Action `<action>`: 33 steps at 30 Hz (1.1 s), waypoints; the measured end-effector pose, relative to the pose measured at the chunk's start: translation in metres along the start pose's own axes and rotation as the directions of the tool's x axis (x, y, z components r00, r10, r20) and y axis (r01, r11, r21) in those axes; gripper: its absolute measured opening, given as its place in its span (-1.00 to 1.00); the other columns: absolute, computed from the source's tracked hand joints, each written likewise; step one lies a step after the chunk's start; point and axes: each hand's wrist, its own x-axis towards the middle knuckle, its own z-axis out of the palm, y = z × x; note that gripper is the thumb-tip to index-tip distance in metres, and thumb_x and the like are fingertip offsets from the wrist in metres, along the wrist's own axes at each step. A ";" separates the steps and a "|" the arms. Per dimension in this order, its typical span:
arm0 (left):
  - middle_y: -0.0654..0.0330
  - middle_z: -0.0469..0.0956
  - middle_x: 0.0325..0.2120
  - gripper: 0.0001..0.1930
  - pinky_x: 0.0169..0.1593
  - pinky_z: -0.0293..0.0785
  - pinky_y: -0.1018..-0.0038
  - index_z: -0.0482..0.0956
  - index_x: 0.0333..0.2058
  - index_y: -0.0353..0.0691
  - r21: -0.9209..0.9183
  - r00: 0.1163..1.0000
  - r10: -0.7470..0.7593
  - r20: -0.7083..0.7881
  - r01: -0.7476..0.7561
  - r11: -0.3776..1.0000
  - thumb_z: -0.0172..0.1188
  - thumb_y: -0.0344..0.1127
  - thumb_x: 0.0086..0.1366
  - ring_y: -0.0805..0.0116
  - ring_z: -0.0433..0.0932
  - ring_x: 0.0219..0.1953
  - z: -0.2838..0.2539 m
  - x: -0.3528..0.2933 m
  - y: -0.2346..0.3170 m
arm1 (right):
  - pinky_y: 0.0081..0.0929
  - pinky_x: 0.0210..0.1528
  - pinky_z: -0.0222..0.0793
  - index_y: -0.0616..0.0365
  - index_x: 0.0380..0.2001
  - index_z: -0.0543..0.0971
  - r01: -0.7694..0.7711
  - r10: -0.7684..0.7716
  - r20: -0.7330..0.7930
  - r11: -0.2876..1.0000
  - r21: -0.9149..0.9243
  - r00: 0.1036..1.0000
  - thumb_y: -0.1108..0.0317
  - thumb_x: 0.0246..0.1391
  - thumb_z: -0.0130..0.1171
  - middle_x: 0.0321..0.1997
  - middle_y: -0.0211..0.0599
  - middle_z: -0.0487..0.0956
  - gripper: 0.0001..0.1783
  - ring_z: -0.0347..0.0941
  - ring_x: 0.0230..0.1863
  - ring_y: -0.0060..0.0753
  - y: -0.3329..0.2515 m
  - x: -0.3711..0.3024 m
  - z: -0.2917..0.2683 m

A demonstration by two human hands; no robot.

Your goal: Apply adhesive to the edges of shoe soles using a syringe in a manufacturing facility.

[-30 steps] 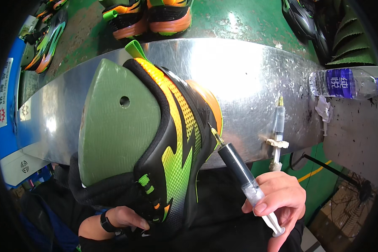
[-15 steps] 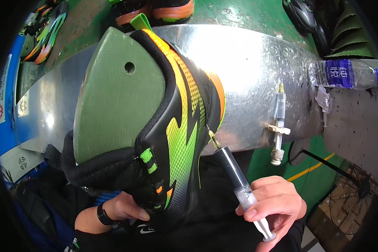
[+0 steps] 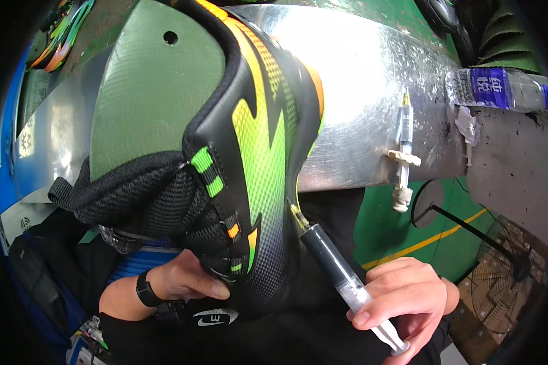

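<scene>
A black sneaker (image 3: 256, 176) with a green-to-orange patterned side fills the middle of the head view, a green shoe last (image 3: 158, 103) inside it. My left hand (image 3: 189, 277) grips it at the toe end, thumb showing and the other fingers mostly hidden beneath. In my right hand (image 3: 405, 295) is a syringe (image 3: 329, 252) of dark liquid, fingers closed round the barrel's lower end and plunger. Its yellow-based needle points at the seam between upper and sole; whether the tip touches is unclear. A second syringe (image 3: 407, 125) lies on the metal sheet (image 3: 347, 164).
On the right lies a plastic bottle (image 3: 499, 89) with a purple label, beside crumpled white paper (image 3: 467, 126). A floor fan (image 3: 508, 271) stands at the lower right. More shoes (image 3: 64, 36) sit at the far left, and dark ones at the far right.
The view has tilted, shifting the scene upward. The sneaker has moved farther away and slightly left, and the syringe's needle now sits closer to the toe along the seam. Both grips stay the same.
</scene>
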 end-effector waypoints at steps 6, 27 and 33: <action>0.28 0.46 -0.18 -0.43 -0.04 0.30 0.46 0.36 0.02 -0.27 -0.093 0.997 0.020 0.078 -0.013 0.996 0.25 -0.61 -0.05 0.42 0.40 -0.13 0.005 0.013 -0.009 | -0.38 -0.51 0.30 0.36 -0.24 0.52 -0.078 0.078 0.003 0.992 0.101 0.997 -0.09 -0.33 0.43 -0.45 -0.12 0.53 -0.26 0.44 -0.56 -0.18 -0.019 -0.011 -0.005; 0.17 0.54 -0.26 -0.63 -0.31 0.34 0.57 0.48 -0.11 -0.34 0.014 0.980 0.003 0.198 -0.006 1.000 0.25 -0.41 0.07 0.43 0.45 -0.35 0.039 0.043 0.005 | -0.66 -0.76 0.15 0.36 -0.28 0.59 -0.153 0.172 -0.095 0.972 0.178 0.980 0.11 -0.26 0.45 -0.40 -0.03 0.59 -0.44 0.40 -0.70 -0.44 -0.040 -0.047 -0.002; 0.12 0.53 -0.19 -0.60 -0.18 0.37 0.50 0.45 -0.07 -0.35 0.019 0.973 0.041 0.225 -0.046 0.999 0.23 -0.42 0.09 0.35 0.47 -0.24 0.036 0.052 -0.001 | -0.66 -0.77 0.12 0.34 -0.29 0.60 -0.182 0.191 -0.057 0.974 0.133 0.980 0.12 -0.25 0.43 -0.40 -0.05 0.60 -0.48 0.36 -0.73 -0.47 -0.040 -0.051 -0.005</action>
